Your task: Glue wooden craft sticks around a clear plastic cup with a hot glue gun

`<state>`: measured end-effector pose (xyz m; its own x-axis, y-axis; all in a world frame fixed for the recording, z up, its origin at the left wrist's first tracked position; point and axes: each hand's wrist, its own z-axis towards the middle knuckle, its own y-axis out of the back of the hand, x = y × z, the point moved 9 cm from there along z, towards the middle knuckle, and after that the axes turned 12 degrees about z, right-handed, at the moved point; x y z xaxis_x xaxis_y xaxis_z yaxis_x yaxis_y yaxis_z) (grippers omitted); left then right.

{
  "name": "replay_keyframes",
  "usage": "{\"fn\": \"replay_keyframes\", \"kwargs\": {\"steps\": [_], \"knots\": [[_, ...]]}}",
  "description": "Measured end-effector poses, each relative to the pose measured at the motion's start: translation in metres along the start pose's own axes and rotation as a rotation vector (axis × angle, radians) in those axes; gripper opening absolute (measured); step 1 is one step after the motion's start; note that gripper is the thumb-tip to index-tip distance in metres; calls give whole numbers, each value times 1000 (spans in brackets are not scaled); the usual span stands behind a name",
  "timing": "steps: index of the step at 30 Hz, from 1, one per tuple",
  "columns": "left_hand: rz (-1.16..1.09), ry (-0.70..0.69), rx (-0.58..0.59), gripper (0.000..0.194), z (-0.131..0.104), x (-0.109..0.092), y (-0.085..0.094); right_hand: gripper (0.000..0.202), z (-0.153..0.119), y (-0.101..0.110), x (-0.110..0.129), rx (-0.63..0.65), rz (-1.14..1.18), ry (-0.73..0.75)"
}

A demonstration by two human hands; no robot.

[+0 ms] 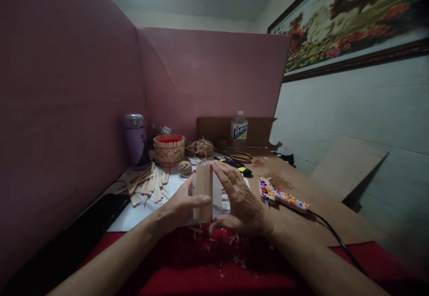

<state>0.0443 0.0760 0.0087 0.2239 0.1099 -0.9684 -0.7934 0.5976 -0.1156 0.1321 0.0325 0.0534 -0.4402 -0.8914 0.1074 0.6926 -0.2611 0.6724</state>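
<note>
Above the red cloth I hold a small clear plastic box (217,195), with upright wooden craft sticks (203,182) covering the side that shows. My left hand (182,204) is closed round its left side, the thumb lying across the sticks. At the right side is my right hand (239,200), its fingertips at the top edge and its thumb near the bottom corner, so it spans the box. Part of the box is hidden behind both hands. Loose craft sticks (156,184) lie in a pile on white paper to the left.
A stick-covered basket (169,150), twine (202,147), and a purple flask (136,141) stand behind. A bottle (239,130) is farther back. Right lies a flowered glue gun (283,196) with a black cord. A black-and-yellow tool (239,167) lies beyond my hands. Pink partitions enclose the left and back.
</note>
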Motion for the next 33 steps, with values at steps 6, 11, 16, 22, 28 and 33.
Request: {"fn": "replay_keyframes", "kwargs": {"steps": [6, 11, 16, 22, 28, 33], "knots": [[-117, 73, 18, 53, -1, 4, 3, 108, -1, 1, -2, -4, 7, -2], [-160, 74, 43, 49, 0, 7, 3, 107, -1, 0, 0, -1, 38, -37], [-210, 108, 74, 43, 0, 10, 2, 112, -1, 2, 0, -17, 68, -44], [-297, 137, 68, 48, -2, 2, 1, 67, -3, 43, -29, -309, 220, -238], [-267, 115, 64, 50, -2, -4, 2, 26, -39, 85, -73, -171, 75, -578], [-269, 124, 25, 57, -1, 0, 6, 33, -110, 96, -94, 215, -80, -803]]}}
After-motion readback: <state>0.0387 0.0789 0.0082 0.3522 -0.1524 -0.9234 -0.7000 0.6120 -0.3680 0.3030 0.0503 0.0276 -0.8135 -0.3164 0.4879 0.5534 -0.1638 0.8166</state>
